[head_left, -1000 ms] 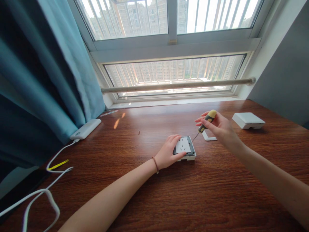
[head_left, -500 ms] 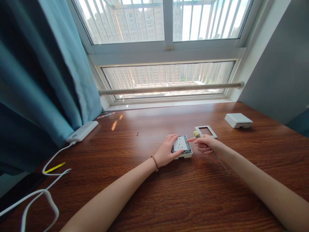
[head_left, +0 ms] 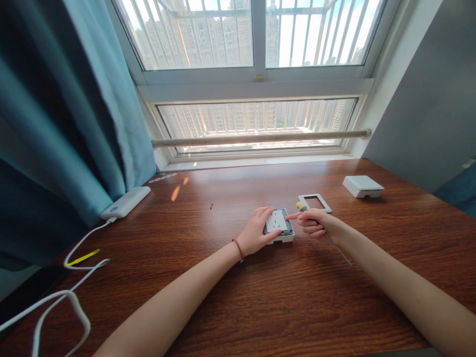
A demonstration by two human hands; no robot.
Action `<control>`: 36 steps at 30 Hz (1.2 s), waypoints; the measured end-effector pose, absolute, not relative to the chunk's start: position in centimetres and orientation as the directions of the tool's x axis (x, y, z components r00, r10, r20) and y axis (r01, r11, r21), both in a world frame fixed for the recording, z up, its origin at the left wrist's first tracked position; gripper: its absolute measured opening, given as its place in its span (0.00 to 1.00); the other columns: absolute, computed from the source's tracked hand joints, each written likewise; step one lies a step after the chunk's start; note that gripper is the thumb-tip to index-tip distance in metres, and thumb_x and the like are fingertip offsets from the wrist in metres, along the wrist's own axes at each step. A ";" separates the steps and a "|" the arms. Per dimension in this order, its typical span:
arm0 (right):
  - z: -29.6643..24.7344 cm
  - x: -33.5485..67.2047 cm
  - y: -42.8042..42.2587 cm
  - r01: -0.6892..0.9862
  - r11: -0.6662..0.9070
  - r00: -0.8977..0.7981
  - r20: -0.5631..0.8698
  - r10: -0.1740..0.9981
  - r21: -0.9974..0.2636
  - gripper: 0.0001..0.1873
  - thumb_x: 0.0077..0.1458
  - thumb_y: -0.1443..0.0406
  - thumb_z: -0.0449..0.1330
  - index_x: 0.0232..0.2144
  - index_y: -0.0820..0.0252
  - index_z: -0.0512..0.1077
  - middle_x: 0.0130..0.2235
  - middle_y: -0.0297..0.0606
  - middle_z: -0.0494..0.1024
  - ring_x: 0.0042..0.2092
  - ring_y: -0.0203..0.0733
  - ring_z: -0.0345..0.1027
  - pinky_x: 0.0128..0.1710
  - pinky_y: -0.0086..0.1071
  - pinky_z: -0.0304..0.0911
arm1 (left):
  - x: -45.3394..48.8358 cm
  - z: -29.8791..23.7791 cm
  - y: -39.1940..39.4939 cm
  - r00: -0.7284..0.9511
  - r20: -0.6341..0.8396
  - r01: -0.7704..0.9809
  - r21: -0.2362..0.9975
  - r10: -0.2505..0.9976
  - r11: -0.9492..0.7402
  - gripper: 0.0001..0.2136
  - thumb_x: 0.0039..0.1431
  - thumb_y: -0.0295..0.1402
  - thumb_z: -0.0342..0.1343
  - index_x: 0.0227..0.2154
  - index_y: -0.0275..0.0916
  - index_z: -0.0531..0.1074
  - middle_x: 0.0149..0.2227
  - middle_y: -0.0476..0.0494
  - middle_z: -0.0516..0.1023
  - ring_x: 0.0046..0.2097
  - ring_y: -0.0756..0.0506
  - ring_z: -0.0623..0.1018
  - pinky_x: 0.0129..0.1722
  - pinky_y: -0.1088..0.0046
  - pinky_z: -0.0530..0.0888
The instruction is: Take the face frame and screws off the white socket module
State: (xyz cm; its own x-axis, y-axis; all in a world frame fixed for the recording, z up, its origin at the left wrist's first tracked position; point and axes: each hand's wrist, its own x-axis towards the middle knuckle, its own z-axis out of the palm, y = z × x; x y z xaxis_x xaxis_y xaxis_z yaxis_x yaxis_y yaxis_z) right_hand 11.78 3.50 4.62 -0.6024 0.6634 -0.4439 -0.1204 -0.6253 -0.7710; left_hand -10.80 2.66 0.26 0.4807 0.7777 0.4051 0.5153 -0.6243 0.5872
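Note:
A wall socket (head_left: 277,221) with a white face and a grey inner frame sits in a white mounting box on the wooden table. My left hand (head_left: 256,228) grips it from the left, fingers along the far edge and thumb on the near edge. My right hand (head_left: 315,223) is closed around a screwdriver (head_left: 302,206), its yellow handle end poking out past the fingers and its thin shaft slanting back toward me. The right index finger reaches out to the socket's right edge. Just beyond this hand lies a white cover frame (head_left: 327,206).
A small screw (head_left: 211,206) lies on the table left of the socket. At the right stands a white switch box (head_left: 363,186). A white power bank (head_left: 126,203) with a white cable (head_left: 80,307) and a yellow strip (head_left: 84,257) are at the left, by the blue curtain (head_left: 111,124).
The view has shifted slightly. My right index fingertip is a little further over the socket's right edge. Both hands otherwise keep their hold.

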 end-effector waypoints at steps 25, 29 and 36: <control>1.9 8.7 4.3 0.180 -0.107 -0.213 -0.144 0.966 -0.978 0.09 0.35 0.67 0.63 0.24 0.64 0.69 0.07 0.23 0.58 0.10 0.27 0.47 0.10 0.22 0.41 | -10.9 0.0 2.8 0.488 0.409 0.532 0.561 0.771 -0.635 0.25 0.54 0.44 0.53 0.52 0.38 0.59 0.53 0.36 0.63 0.56 0.40 0.62 0.57 0.58 0.61; 2.9 8.7 3.9 0.169 -0.066 -0.176 -0.096 0.980 -0.983 0.09 0.37 0.65 0.64 0.24 0.64 0.69 0.08 0.23 0.58 0.11 0.27 0.47 0.10 0.22 0.42 | -10.9 -0.2 2.9 0.489 0.415 0.534 0.553 0.767 -0.639 0.26 0.54 0.44 0.53 0.52 0.38 0.59 0.53 0.36 0.63 0.56 0.40 0.62 0.57 0.59 0.61; 4.2 8.9 2.4 -0.265 -0.210 -0.246 -0.144 0.958 -0.941 0.15 0.40 0.62 0.65 0.29 0.62 0.66 0.11 0.18 0.52 0.13 0.22 0.41 0.11 0.19 0.39 | -10.9 0.1 2.5 0.451 0.479 0.565 0.500 0.753 -0.657 0.29 0.52 0.44 0.54 0.54 0.37 0.57 0.56 0.35 0.61 0.59 0.38 0.58 0.59 0.55 0.56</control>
State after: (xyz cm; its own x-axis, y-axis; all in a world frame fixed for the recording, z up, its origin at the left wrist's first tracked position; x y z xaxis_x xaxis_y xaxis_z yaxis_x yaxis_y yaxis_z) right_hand 8.89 2.42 4.21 -0.2465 0.9584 -0.1442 -0.2652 -0.2098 -0.9411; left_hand -10.88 2.46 0.14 0.4512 0.7528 0.4793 0.5646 -0.6567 0.5000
